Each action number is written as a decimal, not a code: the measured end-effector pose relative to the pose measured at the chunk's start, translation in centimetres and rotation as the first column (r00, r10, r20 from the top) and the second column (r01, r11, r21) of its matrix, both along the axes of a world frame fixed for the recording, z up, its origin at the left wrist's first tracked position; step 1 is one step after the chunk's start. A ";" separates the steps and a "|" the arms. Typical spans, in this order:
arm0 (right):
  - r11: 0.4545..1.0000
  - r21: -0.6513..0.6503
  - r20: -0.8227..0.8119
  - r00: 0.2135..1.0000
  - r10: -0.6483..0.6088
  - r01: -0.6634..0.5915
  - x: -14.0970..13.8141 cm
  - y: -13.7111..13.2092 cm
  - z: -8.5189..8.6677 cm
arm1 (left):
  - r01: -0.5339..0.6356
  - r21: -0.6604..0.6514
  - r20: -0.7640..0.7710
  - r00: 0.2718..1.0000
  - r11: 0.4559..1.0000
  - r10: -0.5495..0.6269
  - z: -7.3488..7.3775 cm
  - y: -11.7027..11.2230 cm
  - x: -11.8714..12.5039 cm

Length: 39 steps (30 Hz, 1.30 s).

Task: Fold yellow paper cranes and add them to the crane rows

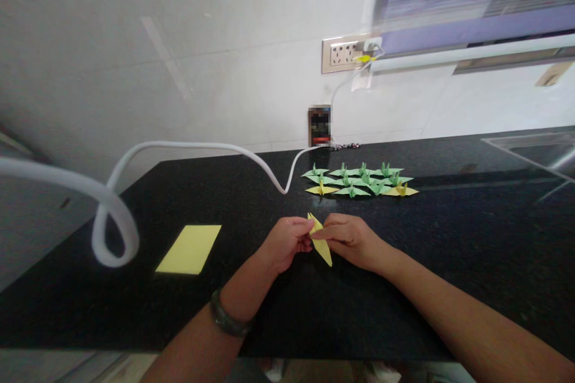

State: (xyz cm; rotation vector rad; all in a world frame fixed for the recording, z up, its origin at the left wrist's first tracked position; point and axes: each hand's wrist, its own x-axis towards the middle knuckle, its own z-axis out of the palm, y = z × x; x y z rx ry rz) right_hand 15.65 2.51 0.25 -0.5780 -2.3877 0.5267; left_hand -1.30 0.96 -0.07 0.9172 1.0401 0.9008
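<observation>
A: How is the folded yellow paper (323, 253) placed between the hands?

B: It is held directly between them, at about three o'clock from the left hand (285, 243) and nine o'clock from the right hand (353, 241). Its long axis is pointed from eleven o'clock to five. Neither hand can be called nearer, since the paper is touched by both.

A: And how are the hands set?

B: The upper left edge is pinched by the left thumb and fingers. The middle is crossed by a right finger (whether it is also gripped from beneath is hidden).

A: How does the paper look?

B: It has been folded into a slim, pale yellow diamond, narrowed at both ends and split into two tips at eleven o'clock.

A: What is seen farther out on the desk (359, 323)?

B: At nine o'clock, flat yellow paper (188, 249) is laid, well apart from the hands. At one o'clock, beyond the hands, green cranes (353, 191) are ranged in rows, with the nearest row flanked at each end by yellow cranes (321, 190).
</observation>
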 end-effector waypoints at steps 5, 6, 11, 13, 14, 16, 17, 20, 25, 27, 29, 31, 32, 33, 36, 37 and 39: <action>0.998 -0.063 -0.023 1.000 -0.020 0.018 0.0 -0.1 0.1 | -0.014 0.040 -0.047 0.999 0.999 0.016 0.0 -0.1 0.2; 0.994 -0.101 -0.045 0.998 -0.046 0.041 -0.2 -0.2 0.2 | -0.013 0.065 -0.067 0.998 0.998 0.017 0.0 -0.2 0.2; 0.924 -0.342 -0.125 0.967 -0.222 0.168 -1.0 -0.6 0.1 | 0.011 0.202 -0.187 0.982 0.979 0.028 -0.1 -0.3 0.4; 0.878 -0.426 -0.140 0.943 -0.303 0.219 -1.1 -0.6 -0.3 | 0.014 0.226 -0.213 0.976 0.974 0.036 0.0 -0.4 0.5; 0.855 -0.462 -0.149 0.931 -0.334 0.233 -1.2 -0.5 -0.5 | 0.015 0.228 -0.218 0.975 0.974 0.036 0.1 -0.4 0.6; 0.821 -0.523 -0.166 0.918 -0.361 0.228 -1.2 -0.2 -1.0 | 0.014 0.212 -0.204 0.978 0.977 0.030 0.1 -0.4 0.7; 0.808 -0.548 -0.175 0.915 -0.364 0.216 -1.2 -0.1 -1.1 | 0.010 0.200 -0.186 0.982 0.980 0.028 0.2 -0.4 0.8; 0.768 -0.619 -0.203 0.910 -0.361 0.166 -1.2 0.3 -1.4 | 0.009 0.191 -0.134 0.991 0.982 0.016 0.3 -0.6 0.8; 0.722 -0.688 -0.249 0.913 -0.322 0.067 -1.1 0.4 -1.2 | 0.062 0.254 -0.173 0.985 0.965 -0.018 0.6 -0.8 0.9; 0.732 -0.678 -0.237 0.924 -0.299 0.063 -1.1 0.3 -1.2 | 0.048 0.264 -0.187 0.982 0.963 0.002 0.6 -0.8 0.9; 0.743 -0.664 -0.217 0.931 -0.294 0.080 -1.1 0.1 -1.1 | 0.019 0.261 -0.190 0.981 0.965 0.032 0.6 -0.8 1.0; 0.746 -0.659 -0.204 0.930 -0.305 0.100 -1.1 0.0 -1.1 | -0.006 0.249 -0.197 0.979 0.968 0.057 0.6 -0.8 1.1; 0.739 -0.666 -0.200 0.930 -0.308 0.102 -1.1 0.0 -1.1 | -0.017 0.249 -0.201 0.977 0.968 0.069 0.6 -0.9 1.1; 0.726 -0.681 -0.194 0.931 -0.309 0.099 -1.1 0.0 -1.1 | -0.025 0.256 -0.204 0.976 0.966 0.079 0.6 -0.9 1.1; 0.652 -0.754 -0.164 0.939 -0.301 0.077 -1.1 0.1 -0.9 | -0.036 0.305 -0.207 0.973 0.952 0.103 0.6 -0.9 1.0; 0.629 -0.775 -0.156 0.943 -0.295 0.069 -1.1 0.1 -0.9 | -0.036 0.323 -0.207 0.972 0.946 0.107 0.7 -0.9 0.9; 0.606 -0.794 -0.159 0.944 -0.288 0.051 -1.0 0.1 -0.7 | -0.029 0.356 -0.212 0.971 0.934 0.110 0.8 -1.0 0.9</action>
